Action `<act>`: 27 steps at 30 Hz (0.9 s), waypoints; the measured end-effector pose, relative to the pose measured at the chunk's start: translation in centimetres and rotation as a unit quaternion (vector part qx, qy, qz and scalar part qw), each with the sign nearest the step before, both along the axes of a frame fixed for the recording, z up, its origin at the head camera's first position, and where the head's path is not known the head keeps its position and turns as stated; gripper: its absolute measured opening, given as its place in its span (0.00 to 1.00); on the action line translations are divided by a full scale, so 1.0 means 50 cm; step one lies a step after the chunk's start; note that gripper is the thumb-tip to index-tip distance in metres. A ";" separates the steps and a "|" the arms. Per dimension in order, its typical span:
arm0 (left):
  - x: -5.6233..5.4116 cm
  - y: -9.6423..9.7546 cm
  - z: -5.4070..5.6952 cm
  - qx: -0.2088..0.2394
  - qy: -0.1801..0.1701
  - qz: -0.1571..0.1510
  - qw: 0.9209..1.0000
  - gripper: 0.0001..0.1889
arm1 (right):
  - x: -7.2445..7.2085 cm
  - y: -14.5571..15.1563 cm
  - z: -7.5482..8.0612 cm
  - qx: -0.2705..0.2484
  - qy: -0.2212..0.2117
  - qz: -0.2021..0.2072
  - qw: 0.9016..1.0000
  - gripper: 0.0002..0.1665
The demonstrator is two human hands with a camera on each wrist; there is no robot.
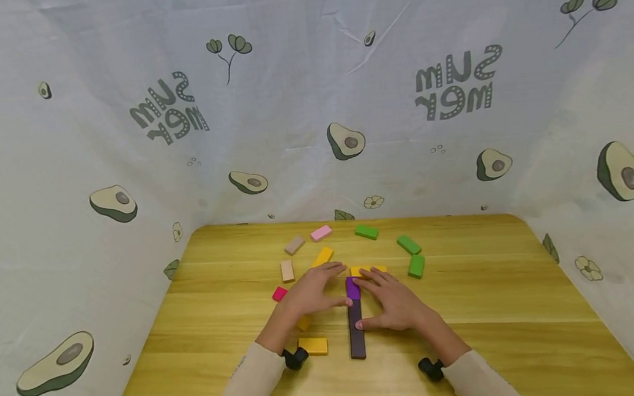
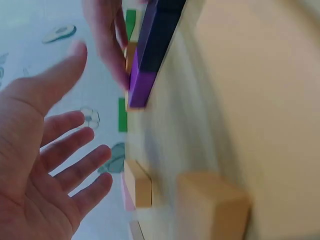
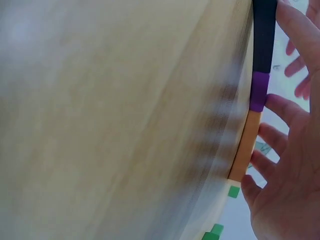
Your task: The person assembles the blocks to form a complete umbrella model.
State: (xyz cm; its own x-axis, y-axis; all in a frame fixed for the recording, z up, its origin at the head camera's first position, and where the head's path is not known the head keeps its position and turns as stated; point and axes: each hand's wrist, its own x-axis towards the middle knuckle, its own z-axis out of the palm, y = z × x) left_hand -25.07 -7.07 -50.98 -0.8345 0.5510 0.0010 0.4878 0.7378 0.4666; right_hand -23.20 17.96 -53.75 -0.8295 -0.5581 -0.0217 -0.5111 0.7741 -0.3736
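A purple block (image 1: 353, 287) and dark blocks (image 1: 357, 336) lie end to end in a straight row on the table, with a yellow block (image 1: 376, 269) crosswise at the far end. My right hand (image 1: 395, 302) is spread beside the row. Its thumb is at a dark block (image 3: 263, 37) and its index fingertip at the purple block (image 3: 258, 92); other fingertips lie along the crosswise block (image 3: 245, 147), orange-looking in the right wrist view. My left hand (image 1: 313, 289) hovers left of the row, fingers apart, holding nothing in the left wrist view.
Left of the row are yellow blocks (image 1: 312, 346), a red block (image 1: 280, 293), a beige block (image 1: 287, 271) and a tan block (image 1: 294, 245). A pink block (image 1: 321, 233) and green blocks (image 1: 366, 232) lie farther back. Patterned cloth (image 1: 289, 114) hangs behind the wooden table (image 1: 501, 308).
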 end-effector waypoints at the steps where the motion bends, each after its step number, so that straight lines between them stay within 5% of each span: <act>1: -0.010 -0.005 0.001 -0.001 0.002 0.013 1.000 0.42 | 0.000 0.000 0.000 0.001 -0.003 -0.001 1.000 0.61; 7: -0.061 -0.024 -0.006 0.002 0.015 0.083 0.996 0.34 | 0.000 0.000 -0.002 0.010 -0.014 -0.009 1.000 0.61; 14: -0.095 -0.023 -0.019 -0.004 0.034 0.148 0.988 0.34 | 0.002 0.000 -0.002 -0.004 -0.019 -0.011 1.000 0.60; 27: -0.122 -0.029 -0.037 0.006 -0.030 0.183 0.983 0.38 | 0.001 0.000 -0.003 -0.006 -0.028 -0.013 1.000 0.60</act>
State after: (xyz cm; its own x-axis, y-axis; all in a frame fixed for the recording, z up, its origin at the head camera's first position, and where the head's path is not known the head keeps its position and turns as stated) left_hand -31.17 -8.54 -52.81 -0.9755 0.2145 -0.0492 0.1626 0.8530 0.4959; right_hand -23.16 17.94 -53.91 -0.8412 -0.5373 -0.0615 -0.4693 0.7817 -0.4107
